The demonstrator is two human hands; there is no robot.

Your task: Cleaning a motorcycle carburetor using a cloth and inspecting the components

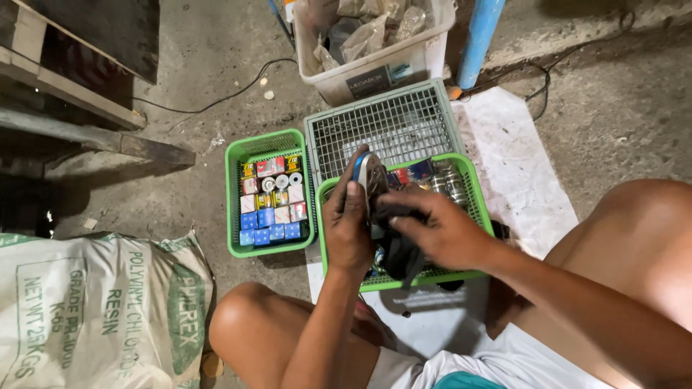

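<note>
The person sits on the ground with bare knees up. The left hand (347, 229) holds a round metal part (369, 179) upright, with the fingers curled around its edge. The right hand (440, 229) pinches a dark rag (396, 248) and presses it against the lower side of the part. It looks like the wiping step is in hand. Both hands are just above a green basket (476, 189). Inside that basket lie shiny metal cans (448, 184) and small coloured things.

To keep the wipe going, the left hand needs a firm hold while the rag rubs around the part.

A little further out, on the left, is a second green basket (234, 198) full of small boxes (272, 202) in neat rows. Behind both sits a grey basket (389, 122). A big white sack (94, 310) lies at the left. Furthest away is a white tub (425, 54) with bags inside, next to a blue pole (479, 36)
</note>
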